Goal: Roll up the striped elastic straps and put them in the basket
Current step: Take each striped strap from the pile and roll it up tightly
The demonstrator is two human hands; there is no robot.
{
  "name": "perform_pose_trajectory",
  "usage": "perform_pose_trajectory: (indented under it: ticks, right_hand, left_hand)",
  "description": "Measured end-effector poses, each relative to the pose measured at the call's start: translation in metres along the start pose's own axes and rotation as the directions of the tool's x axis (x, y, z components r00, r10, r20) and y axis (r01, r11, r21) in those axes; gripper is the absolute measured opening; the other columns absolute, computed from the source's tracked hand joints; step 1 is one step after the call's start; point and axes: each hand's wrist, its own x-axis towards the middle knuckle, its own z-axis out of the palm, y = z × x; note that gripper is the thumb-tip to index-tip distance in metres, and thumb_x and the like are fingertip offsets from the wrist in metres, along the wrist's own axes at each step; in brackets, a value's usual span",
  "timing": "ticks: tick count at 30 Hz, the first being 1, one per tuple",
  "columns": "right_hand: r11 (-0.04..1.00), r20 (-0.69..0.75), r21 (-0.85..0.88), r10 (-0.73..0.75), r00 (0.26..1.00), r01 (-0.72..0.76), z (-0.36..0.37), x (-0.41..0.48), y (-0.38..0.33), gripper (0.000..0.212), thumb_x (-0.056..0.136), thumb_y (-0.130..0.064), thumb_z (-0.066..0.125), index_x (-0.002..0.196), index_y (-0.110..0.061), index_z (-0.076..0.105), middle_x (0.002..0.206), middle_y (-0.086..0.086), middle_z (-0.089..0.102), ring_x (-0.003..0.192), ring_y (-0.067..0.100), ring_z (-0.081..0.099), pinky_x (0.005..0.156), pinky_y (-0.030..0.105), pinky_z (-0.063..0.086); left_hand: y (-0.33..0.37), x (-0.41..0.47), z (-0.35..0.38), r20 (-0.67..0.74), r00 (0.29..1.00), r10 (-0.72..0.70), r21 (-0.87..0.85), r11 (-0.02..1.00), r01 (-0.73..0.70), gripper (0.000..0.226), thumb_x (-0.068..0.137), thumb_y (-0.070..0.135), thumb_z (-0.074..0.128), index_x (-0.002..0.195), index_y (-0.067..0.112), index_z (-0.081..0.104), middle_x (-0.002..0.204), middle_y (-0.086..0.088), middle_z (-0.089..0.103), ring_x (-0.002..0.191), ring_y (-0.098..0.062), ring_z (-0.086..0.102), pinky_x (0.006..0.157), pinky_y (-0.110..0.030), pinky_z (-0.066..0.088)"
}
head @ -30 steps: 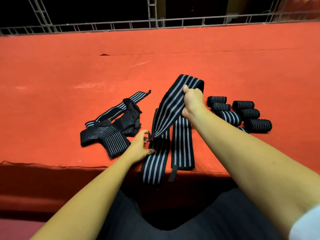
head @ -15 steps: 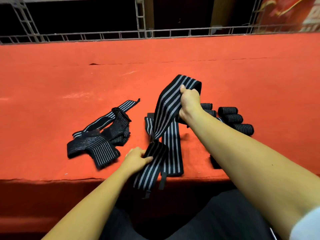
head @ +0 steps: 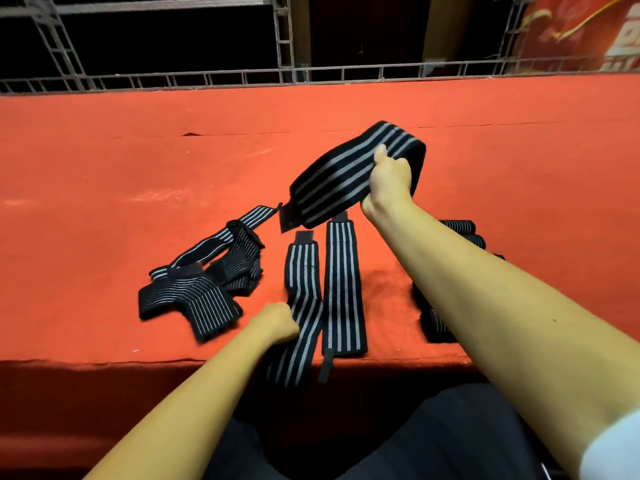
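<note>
Where red surface (head: 104,209) meets metal railing (head: 294,73), right grip (head: 388,181) clenching lifted striped strap (head: 332,176), left grip (head: 277,323) curled round second strap (head: 301,271), darkness beyond.

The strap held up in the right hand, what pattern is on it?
Black strap with pale grey stripes running lengthwise, clearest in the head view.

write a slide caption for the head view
Right hand holds one striped strap above the red table; left hand grips a second strap.

Single head-worn wide-angle view, looking forward and down, close over the red table (head: 104,209) edge
</note>
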Motion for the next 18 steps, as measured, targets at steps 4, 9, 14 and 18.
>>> perform_pose_trajectory:
  ticks: [4,9,14,18]
  right_hand:
    - [0.996,0.123,-0.011,0.087,0.989,-0.086,0.001,-0.016,0.006,0.019,0.1,-0.029,0.053,0.105,-0.01,0.052,0.11,0.013,0.059,0.1,0.03,0.065,0.09,0.058,0.054]
    - [0.966,0.159,0.097,0.223,0.962,-0.24,-0.007,-0.029,0.012,0.03,0.101,-0.019,0.055,0.122,0.003,0.055,0.114,0.023,0.068,0.08,0.029,0.071,0.078,0.048,0.06]
    - [0.953,0.179,0.121,0.255,0.95,-0.278,-0.019,-0.036,0.001,0.021,0.102,-0.012,0.051,0.113,0.004,0.058,0.084,0.013,0.07,0.062,0.024,0.072,0.054,0.034,0.059]
    - [0.955,0.143,-0.225,0.226,0.963,-0.191,-0.034,-0.021,0.003,0.011,0.095,0.001,0.048,0.094,-0.001,0.058,0.076,0.014,0.067,0.063,0.027,0.065,0.051,0.04,0.059]
  left_hand:
    - [0.0,-0.004,-0.022,-0.291,0.954,0.066,-0.458,0.867,-0.199,0.112,0.057,0.084,0.068,0.138,0.01,0.045,0.139,-0.012,0.048,0.127,-0.027,0.049,0.107,-0.043,0.042]
    - [0.02,-0.02,-0.052,-0.024,0.939,0.342,-0.991,-0.134,0.023,0.079,0.075,0.069,0.063,0.129,0.013,0.053,0.125,-0.021,0.066,0.116,-0.035,0.064,0.097,-0.048,0.051]
    - [0.026,-0.028,-0.053,-0.017,0.892,0.452,-0.999,0.022,-0.031,0.036,0.085,0.037,0.065,0.106,0.007,0.064,0.097,-0.011,0.074,0.088,-0.023,0.072,0.082,-0.037,0.057]
    - [0.026,-0.03,-0.069,-0.128,0.901,0.414,-0.991,-0.008,-0.137,0.02,0.086,0.021,0.067,0.102,0.008,0.066,0.088,-0.005,0.074,0.072,-0.014,0.068,0.062,-0.026,0.057]
